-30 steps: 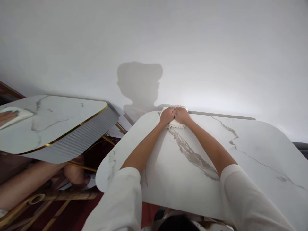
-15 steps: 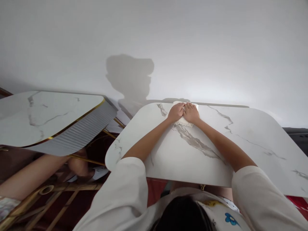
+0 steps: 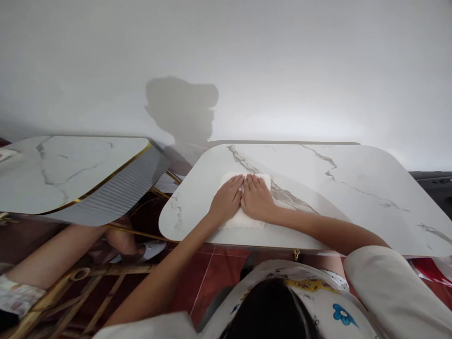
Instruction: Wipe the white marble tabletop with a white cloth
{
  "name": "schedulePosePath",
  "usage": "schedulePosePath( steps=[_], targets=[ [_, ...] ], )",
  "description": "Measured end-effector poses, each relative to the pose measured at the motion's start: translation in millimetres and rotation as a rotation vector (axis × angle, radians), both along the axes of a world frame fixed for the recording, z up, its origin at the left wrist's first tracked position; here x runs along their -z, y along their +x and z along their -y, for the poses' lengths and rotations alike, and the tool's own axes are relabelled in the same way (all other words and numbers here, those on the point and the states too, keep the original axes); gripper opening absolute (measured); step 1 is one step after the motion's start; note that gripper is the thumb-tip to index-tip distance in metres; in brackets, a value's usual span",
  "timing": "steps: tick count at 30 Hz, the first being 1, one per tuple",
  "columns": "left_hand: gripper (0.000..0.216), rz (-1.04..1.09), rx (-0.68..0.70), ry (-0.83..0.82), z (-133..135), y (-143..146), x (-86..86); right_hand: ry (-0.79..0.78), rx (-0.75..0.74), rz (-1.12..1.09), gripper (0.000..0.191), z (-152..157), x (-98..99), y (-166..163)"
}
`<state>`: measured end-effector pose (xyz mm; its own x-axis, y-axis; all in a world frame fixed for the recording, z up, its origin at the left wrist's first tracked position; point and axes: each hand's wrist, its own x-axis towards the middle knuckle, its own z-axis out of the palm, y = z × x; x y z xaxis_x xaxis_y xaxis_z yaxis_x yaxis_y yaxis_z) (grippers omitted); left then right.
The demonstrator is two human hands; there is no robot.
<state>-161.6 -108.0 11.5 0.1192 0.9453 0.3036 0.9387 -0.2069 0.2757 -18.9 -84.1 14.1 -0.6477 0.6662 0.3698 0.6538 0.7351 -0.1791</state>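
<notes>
My left hand [image 3: 227, 199] and my right hand [image 3: 257, 197] lie side by side, fingers stretched flat, pressing down on a folded white cloth [image 3: 242, 219]. The cloth rests on the white marble-patterned tabletop [image 3: 353, 197], near its front left edge. Both hands cover most of the cloth; only its far corners and near edge show. White sleeves cover my upper arms.
A second marble-patterned table [image 3: 70, 174] with a gold rim and ribbed side stands to the left. Another person's bare arm [image 3: 52, 256] reaches under it, above gold-coloured table legs [image 3: 70, 278]. A plain white wall rises behind. The floor is red tile [image 3: 219, 268].
Both hands have slid the cloth from the table's far edge back toward the near left edge. The view has tilted down, showing more of my chest.
</notes>
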Motion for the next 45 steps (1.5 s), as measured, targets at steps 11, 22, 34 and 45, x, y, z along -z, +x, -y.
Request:
schedulePosePath(
  steps=[11, 22, 34, 45],
  targets=[
    [0.053, -0.038, -0.159, -0.001, 53.2, 52.2, 8.3, -0.055, -0.188, 0.023, 0.055, 25.6, -5.0, 51.6],
    [0.049, -0.058, -0.056, 0.010, -57.0, 69.5, 5.1, -0.075, 0.020, 0.116, 0.056, -66.6, -7.9, 68.6],
    [0.045, -0.104, -0.162, 0.125, -187.7, 42.1, 11.3, -0.130, 0.006, 0.141, 0.055, -197.5, -9.9, 36.5],
    [0.037, -0.122, -0.054, 0.059, -247.2, 76.6, 3.6, -0.122, 0.136, 0.125, 0.053, -245.2, -1.8, 69.6]
  ],
)
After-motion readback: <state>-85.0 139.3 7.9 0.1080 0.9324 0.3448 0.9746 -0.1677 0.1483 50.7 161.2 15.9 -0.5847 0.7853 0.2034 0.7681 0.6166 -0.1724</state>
